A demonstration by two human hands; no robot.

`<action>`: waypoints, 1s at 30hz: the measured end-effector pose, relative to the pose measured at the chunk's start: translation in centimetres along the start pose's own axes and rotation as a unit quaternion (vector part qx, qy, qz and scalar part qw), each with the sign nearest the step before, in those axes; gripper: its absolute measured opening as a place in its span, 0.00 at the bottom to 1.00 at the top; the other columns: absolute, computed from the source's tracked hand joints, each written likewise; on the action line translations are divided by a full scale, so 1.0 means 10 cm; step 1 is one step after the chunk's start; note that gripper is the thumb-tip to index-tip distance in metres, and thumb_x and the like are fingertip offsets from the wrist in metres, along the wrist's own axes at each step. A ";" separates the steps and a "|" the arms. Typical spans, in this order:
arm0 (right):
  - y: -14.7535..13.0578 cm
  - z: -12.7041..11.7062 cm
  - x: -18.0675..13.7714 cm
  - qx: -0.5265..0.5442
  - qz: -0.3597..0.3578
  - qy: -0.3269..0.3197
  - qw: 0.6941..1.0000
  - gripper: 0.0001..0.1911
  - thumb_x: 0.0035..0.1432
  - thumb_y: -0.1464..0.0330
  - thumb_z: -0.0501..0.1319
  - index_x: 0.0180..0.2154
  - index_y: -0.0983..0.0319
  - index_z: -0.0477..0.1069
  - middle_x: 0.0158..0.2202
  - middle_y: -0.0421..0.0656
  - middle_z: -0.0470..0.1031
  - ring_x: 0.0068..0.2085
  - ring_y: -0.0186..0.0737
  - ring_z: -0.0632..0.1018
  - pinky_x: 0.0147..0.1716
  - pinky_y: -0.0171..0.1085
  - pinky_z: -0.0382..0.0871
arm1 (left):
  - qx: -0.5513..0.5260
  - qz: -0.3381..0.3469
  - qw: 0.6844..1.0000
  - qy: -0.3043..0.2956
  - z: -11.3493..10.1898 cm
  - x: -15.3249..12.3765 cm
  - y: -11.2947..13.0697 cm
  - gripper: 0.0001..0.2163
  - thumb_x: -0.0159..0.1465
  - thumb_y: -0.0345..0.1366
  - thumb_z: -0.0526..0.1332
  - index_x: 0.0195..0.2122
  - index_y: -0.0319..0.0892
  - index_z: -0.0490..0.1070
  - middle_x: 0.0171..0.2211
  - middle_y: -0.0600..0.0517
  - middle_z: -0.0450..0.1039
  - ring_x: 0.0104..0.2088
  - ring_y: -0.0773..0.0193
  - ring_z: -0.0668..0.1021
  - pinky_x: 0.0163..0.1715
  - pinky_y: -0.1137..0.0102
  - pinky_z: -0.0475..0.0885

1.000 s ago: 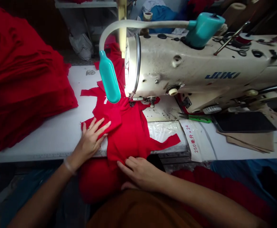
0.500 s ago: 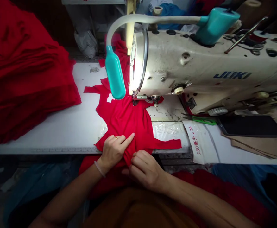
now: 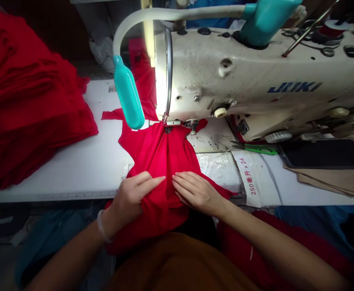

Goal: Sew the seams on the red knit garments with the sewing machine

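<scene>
A red knit garment [image 3: 161, 161] lies on the table with its upper end under the presser foot [image 3: 177, 123] of a cream JUKI industrial sewing machine [image 3: 240, 76]. My left hand [image 3: 132, 198] sits on the near part of the garment, with the cloth bunched under it. My right hand [image 3: 195, 192] lies flat on the cloth beside it, fingers together and pointing toward my left hand. A narrow gap separates the fingertips of the two hands. A teal lamp head [image 3: 128, 93] on a flexible arm hangs just left of the needle area.
A tall stack of red garments [image 3: 22, 101] lies left of the white work table [image 3: 58, 169]. Green-handled scissors [image 3: 260, 148], a printed white packet [image 3: 249, 178], a dark phone [image 3: 325, 153] and brown paper sheets [image 3: 331, 180] lie to the right.
My hands have moved apart from their bunched position at the table edge and now lie side by side on the garment. The right sleeve strip is mostly gone from view.
</scene>
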State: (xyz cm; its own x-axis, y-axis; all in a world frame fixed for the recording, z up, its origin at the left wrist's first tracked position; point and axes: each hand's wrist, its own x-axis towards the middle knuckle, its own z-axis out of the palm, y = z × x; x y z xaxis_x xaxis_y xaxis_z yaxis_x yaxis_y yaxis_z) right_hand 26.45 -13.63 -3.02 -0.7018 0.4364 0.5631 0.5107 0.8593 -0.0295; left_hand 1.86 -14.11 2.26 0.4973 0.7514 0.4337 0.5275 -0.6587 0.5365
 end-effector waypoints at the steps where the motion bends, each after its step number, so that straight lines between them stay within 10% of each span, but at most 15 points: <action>1: 0.00 0.01 -0.01 0.001 0.009 0.008 1.000 0.09 0.62 0.74 0.61 0.44 0.68 0.75 0.46 0.49 0.79 0.50 0.43 0.77 0.51 0.44 0.74 | 0.034 0.024 0.999 -0.030 0.06 -0.05 0.01 0.13 0.71 0.29 0.53 0.51 0.34 0.74 0.27 0.53 0.68 0.25 0.70 0.71 0.24 0.75 0.65; 12: 0.00 0.01 -0.05 0.018 0.041 0.020 0.999 0.05 0.62 0.72 0.62 0.40 0.67 0.74 0.43 0.50 0.80 0.47 0.43 0.78 0.48 0.44 0.75 | 0.157 0.097 0.981 -0.059 0.37 -0.21 -0.07 0.15 0.67 0.23 0.52 0.49 0.38 0.75 0.26 0.53 0.67 0.24 0.67 0.70 0.23 0.72 0.62; 19: 0.07 -0.05 0.03 0.020 0.070 -0.055 0.996 0.20 0.62 0.71 0.58 0.55 0.72 0.69 0.50 0.54 0.76 0.50 0.48 0.75 0.47 0.46 0.73 | 0.218 0.048 0.967 -0.121 0.40 -0.15 -0.08 0.15 0.64 0.24 0.52 0.46 0.40 0.74 0.59 0.39 0.69 0.23 0.68 0.75 0.21 0.71 0.68; 30: 0.39 -0.11 0.20 -0.013 0.061 -0.112 0.992 0.21 0.64 0.66 0.57 0.53 0.72 0.71 0.52 0.57 0.74 0.52 0.51 0.72 0.50 0.47 0.69 | 0.277 -0.041 0.916 -0.289 0.31 0.36 -0.09 0.19 0.56 0.23 0.57 0.49 0.41 0.69 0.70 0.43 0.52 0.25 0.63 0.79 0.16 0.70 0.68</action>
State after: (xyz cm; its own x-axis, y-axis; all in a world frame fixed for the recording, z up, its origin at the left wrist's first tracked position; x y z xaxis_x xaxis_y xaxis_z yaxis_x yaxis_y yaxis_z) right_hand 27.59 -9.66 -1.13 -0.7255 0.5873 0.3588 0.6088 0.7908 -0.0633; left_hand 5.28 -10.89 1.11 0.6378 0.7587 -0.1323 0.7678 -0.6400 0.0315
